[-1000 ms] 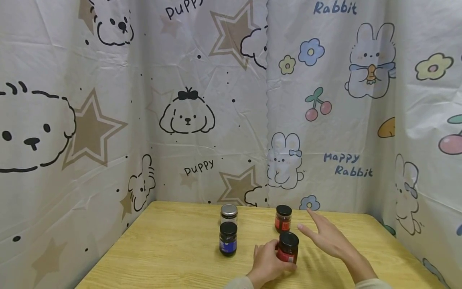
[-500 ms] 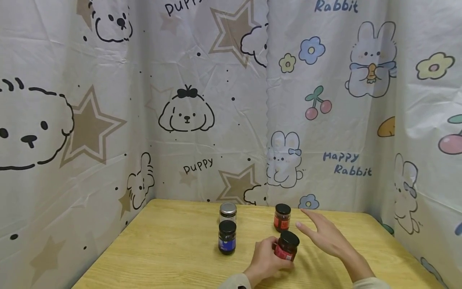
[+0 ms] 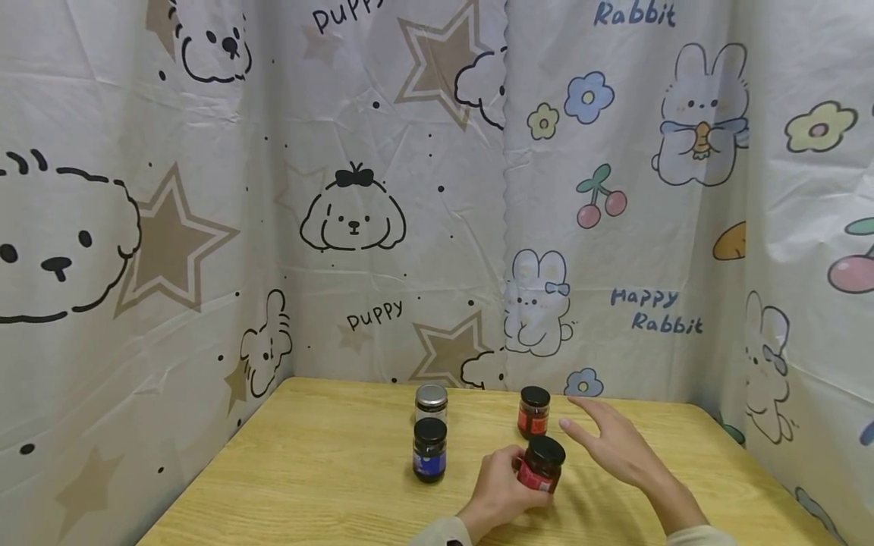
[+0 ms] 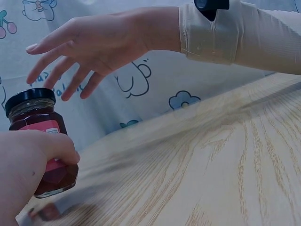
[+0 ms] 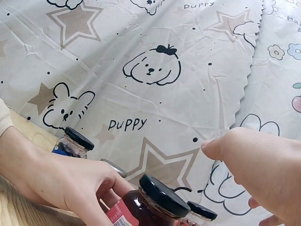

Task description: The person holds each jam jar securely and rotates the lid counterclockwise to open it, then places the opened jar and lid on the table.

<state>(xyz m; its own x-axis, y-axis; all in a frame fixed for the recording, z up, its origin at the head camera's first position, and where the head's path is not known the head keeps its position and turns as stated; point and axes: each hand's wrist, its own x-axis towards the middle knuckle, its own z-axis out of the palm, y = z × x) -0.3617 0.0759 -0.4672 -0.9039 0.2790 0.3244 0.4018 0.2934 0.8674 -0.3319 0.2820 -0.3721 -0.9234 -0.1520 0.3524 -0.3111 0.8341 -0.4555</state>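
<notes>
My left hand (image 3: 501, 487) grips a glass jar (image 3: 542, 464) with a black lid, a red label and dark contents. In the left wrist view the jar (image 4: 57, 181) is tilted, and a shadow lies on the table below it. To its right, my right hand (image 3: 617, 447) is held up with fingers extended and nothing in them. The left wrist view shows this right hand (image 4: 101, 44) above the jar's lid, fingers spread. Just behind the held jar stands another black-lidded jar (image 3: 534, 422) with an orange-red label.
On the wooden table (image 3: 307, 470), a black-lidded jar with a blue label (image 3: 429, 460) stands left of my hands. Directly behind it is a silver-lidded jar (image 3: 432, 403), partly hidden. Printed curtains (image 3: 437, 273) enclose the back and both sides.
Over the last second the held jar has tilted slightly and shifted a little left with my left hand. My right hand stays nearly in place, and the other jars stand as before.
</notes>
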